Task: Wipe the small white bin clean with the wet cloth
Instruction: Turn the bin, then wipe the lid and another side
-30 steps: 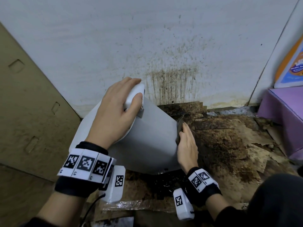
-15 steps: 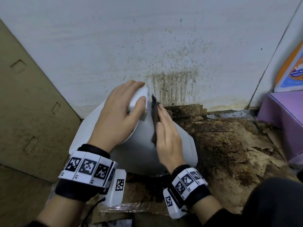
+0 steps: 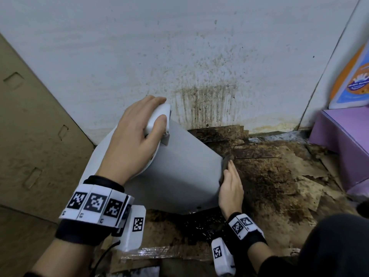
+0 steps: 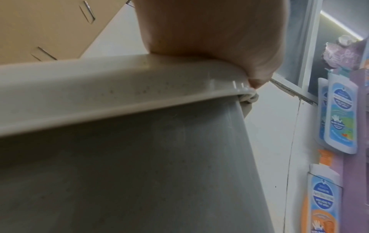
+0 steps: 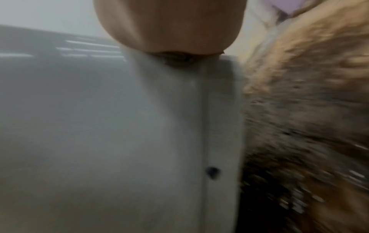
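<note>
My right hand, fingers straight, presses the dark cloth low on the tilted bin's right side, down from near the rim. My left hand grips that rim. Stroke finished; more sides likely remain.
</note>
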### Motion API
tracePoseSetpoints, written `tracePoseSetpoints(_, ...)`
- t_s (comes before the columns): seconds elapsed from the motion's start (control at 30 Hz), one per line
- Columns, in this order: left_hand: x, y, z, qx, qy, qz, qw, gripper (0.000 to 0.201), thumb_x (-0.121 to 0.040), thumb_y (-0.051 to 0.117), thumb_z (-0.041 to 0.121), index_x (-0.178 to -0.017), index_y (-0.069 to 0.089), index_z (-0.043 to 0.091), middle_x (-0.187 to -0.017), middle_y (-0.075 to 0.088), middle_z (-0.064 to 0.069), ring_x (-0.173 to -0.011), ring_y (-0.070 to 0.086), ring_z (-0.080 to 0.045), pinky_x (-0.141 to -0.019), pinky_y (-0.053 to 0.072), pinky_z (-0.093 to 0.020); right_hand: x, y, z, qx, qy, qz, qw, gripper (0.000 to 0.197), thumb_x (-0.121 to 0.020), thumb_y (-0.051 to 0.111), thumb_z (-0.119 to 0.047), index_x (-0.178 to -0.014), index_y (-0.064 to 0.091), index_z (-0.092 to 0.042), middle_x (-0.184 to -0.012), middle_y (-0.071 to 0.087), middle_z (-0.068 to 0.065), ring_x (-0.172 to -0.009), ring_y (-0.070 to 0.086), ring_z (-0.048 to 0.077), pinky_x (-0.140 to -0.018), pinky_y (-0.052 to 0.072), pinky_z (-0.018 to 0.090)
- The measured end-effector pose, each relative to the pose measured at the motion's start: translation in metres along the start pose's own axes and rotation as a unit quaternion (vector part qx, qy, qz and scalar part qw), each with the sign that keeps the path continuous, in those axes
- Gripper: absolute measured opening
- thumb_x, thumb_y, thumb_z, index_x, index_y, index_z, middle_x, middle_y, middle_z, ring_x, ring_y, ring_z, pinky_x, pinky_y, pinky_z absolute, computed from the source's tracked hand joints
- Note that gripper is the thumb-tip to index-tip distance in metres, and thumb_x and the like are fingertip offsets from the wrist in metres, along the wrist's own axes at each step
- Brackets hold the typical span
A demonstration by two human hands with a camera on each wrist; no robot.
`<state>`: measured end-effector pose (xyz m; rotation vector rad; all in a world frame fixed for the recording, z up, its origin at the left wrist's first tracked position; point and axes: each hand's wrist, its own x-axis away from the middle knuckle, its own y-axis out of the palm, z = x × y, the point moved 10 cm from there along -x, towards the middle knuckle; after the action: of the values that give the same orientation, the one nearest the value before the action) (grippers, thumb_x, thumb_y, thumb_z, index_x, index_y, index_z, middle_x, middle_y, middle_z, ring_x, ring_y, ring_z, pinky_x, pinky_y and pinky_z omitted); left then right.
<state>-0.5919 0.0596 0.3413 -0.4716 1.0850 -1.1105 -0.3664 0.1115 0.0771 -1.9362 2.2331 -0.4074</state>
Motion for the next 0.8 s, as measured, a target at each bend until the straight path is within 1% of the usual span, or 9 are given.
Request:
tracePoseSetpoints(0.13, 0.000, 0.004, 0.008, -0.005, 0.013, -0.003, 1.000, 0.044, -0.105, 0.040, 0.038, -0.145, 0.051, 0.023, -0.145, 0.051, 0.010, -0.135, 0.043, -0.010, -0.109, 0.031, -0.023, 0.010, 0.024, -0.079, -0.010, -0.102, -0.064, 0.993, 0.064, -0.098, 0.023, -0.038, -0.159, 0.040, -0.023, -0.167, 0.032, -0.010, -0.154, 0.025, 0.003, -0.128, 0.019, 0.033)
tracePoseSetpoints(0.2, -0.001, 0.006, 0.011, -0.007, 0.019, -0.005, 1.000, 0.045, -0.104, 0.041, 0.038, -0.145, 0.051, 0.021, -0.145, 0.051, 0.008, -0.135, 0.043, -0.011, -0.111, 0.031, -0.024, 0.021, 0.040, -0.129, -0.037, -0.164, -0.113, 0.979, 0.060, -0.101, 0.023, -0.034, -0.160, 0.035, -0.025, -0.168, 0.027, -0.013, -0.155, 0.021, -0.001, -0.128, 0.015, 0.027)
tracePoseSetpoints(0.27, -0.002, 0.008, 0.011, -0.008, 0.020, -0.007, 1.000, 0.045, -0.104, 0.041, 0.038, -0.145, 0.051, 0.021, -0.147, 0.051, 0.006, -0.137, 0.042, -0.011, -0.113, 0.030, -0.023, 0.034, 0.053, -0.169, -0.064, -0.217, -0.159, 0.961, 0.052, -0.106, 0.025, -0.028, -0.158, 0.029, -0.032, -0.164, 0.024, -0.020, -0.155, 0.016, -0.003, -0.127, 0.012, 0.021)
tracePoseSetpoints(0.37, 0.001, 0.006, 0.008, -0.002, 0.013, -0.007, 1.000, 0.045, -0.105, 0.041, 0.038, -0.146, 0.050, 0.023, -0.148, 0.050, 0.007, -0.139, 0.042, -0.010, -0.114, 0.031, -0.026, 0.042, 0.064, -0.188, -0.073, -0.252, -0.204, 0.943, 0.049, -0.111, 0.026, -0.024, -0.158, 0.022, -0.035, -0.162, 0.020, -0.024, -0.156, 0.011, -0.005, -0.127, 0.009, 0.021)
tracePoseSetpoints(0.47, 0.003, 0.001, 0.002, 0.003, 0.002, -0.005, 1.000, 0.045, -0.105, 0.041, 0.040, -0.147, 0.050, 0.026, -0.149, 0.049, 0.010, -0.140, 0.040, -0.008, -0.114, 0.030, -0.024, 0.032, 0.059, -0.163, -0.017, -0.271, -0.179, 0.946, 0.053, -0.110, 0.024, -0.036, -0.162, 0.026, -0.027, -0.169, 0.023, -0.015, -0.156, 0.014, -0.003, -0.128, 0.010, 0.024)
tracePoseSetpoints(0.53, 0.004, -0.002, -0.001, 0.008, -0.004, -0.003, 1.000, 0.045, -0.104, 0.041, 0.040, -0.146, 0.050, 0.028, -0.149, 0.049, 0.012, -0.140, 0.040, -0.006, -0.112, 0.029, -0.020, 0.016, 0.049, -0.128, -0.007, -0.219, -0.160, 0.962, 0.056, -0.107, 0.026, -0.043, -0.161, 0.032, -0.025, -0.168, 0.030, -0.011, -0.155, 0.020, 0.000, -0.129, 0.014, 0.029)
tracePoseSetpoints(0.63, 0.004, -0.003, 0.000, 0.020, -0.008, -0.002, 1.000, 0.044, -0.104, 0.041, 0.041, -0.146, 0.051, 0.028, -0.148, 0.050, 0.013, -0.139, 0.041, -0.006, -0.111, 0.031, -0.023, -0.005, 0.026, -0.066, 0.005, -0.122, -0.132, 0.984, 0.060, -0.102, 0.030, -0.046, -0.157, 0.040, -0.024, -0.164, 0.037, -0.008, -0.153, 0.027, 0.006, -0.128, 0.019, 0.037)
tracePoseSetpoints(0.73, 0.003, 0.000, 0.002, 0.020, -0.002, -0.005, 1.000, 0.044, -0.104, 0.042, 0.041, -0.145, 0.052, 0.028, -0.147, 0.050, 0.013, -0.138, 0.042, -0.006, -0.111, 0.030, -0.022, -0.013, 0.010, -0.012, 0.031, -0.040, -0.119, 0.992, 0.060, -0.104, 0.034, -0.049, -0.160, 0.036, -0.028, -0.168, 0.031, -0.009, -0.156, 0.022, 0.009, -0.129, 0.017, 0.039)
tracePoseSetpoints(0.8, 0.002, 0.001, 0.003, 0.021, -0.001, -0.005, 1.000, 0.044, -0.104, 0.042, 0.041, -0.145, 0.052, 0.028, -0.147, 0.050, 0.013, -0.138, 0.042, -0.007, -0.112, 0.031, -0.023, -0.012, 0.003, 0.010, 0.025, -0.005, -0.110, 0.994, 0.054, -0.109, 0.037, -0.042, -0.161, 0.033, -0.029, -0.169, 0.027, -0.011, -0.157, 0.019, 0.009, -0.129, 0.015, 0.038)
